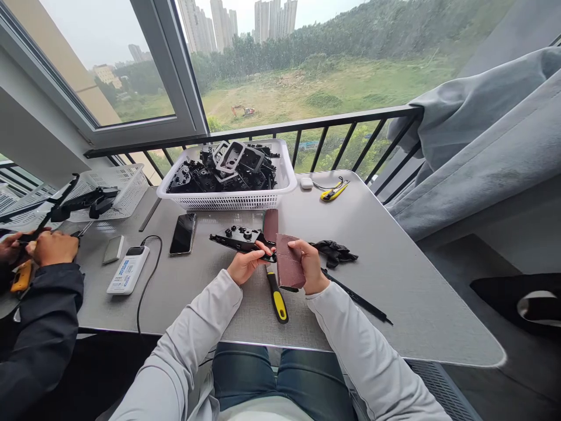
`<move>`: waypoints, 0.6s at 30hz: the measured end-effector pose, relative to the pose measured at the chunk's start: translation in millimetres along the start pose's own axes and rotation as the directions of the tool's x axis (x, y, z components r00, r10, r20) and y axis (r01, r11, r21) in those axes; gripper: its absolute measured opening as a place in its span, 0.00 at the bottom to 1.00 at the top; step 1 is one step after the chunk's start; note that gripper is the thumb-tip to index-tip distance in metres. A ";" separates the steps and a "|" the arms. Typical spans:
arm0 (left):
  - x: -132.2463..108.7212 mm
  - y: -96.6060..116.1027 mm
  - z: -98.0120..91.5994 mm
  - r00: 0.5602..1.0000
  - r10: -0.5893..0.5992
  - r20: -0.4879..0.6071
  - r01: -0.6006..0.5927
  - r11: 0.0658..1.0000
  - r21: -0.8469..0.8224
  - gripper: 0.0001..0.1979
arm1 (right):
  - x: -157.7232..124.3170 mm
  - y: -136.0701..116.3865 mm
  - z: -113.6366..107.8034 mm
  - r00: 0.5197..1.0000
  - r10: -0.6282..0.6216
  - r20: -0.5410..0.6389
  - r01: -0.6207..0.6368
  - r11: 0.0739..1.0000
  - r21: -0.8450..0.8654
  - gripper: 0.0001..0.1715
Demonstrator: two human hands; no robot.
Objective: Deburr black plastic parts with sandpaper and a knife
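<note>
Black moulded plastic part (236, 240): one piece, held over grey laminate tabletop (394, 292).
Left hand (248, 263): narrow grip on part's end.
Right hand (310, 266): narrow grip on one folded maroon sandpaper sheet (289, 263), pressed against part.

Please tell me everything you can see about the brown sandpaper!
The sandpaper is a folded, reddish-brown, gritty-looking sheet. The right hand grips it above the table, against a black part held by the left hand. A brown flap rises behind that part, perhaps the same sheet.
</note>
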State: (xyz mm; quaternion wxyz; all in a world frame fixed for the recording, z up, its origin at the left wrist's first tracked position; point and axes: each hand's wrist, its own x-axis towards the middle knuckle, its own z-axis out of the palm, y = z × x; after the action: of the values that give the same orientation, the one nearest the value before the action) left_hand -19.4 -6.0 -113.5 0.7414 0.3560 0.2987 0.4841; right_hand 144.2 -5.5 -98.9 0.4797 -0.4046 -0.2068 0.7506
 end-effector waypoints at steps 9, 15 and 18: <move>-0.6 1.9 -1.7 0.998 -0.022 0.059 0.025 0.998 -0.060 0.05 | 3.1 6.6 -4.2 0.982 -0.184 0.042 0.188 0.974 -0.129 0.12; -1.5 2.5 -0.2 0.999 -0.007 0.054 0.010 0.997 -0.072 0.05 | 1.8 6.6 -1.5 0.973 -0.228 0.031 0.230 0.965 -0.128 0.11; -1.2 2.0 0.5 1.000 -0.005 0.031 0.006 0.999 -0.048 0.05 | 0.5 5.2 -0.5 0.973 -0.229 0.026 0.231 0.964 -0.130 0.10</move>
State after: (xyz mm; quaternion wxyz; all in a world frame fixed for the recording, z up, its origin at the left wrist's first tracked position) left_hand -20.4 -6.6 -111.4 0.7556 0.3444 0.2765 0.4838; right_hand 141.6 -7.5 -103.0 0.5346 -0.4047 -0.3041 0.6767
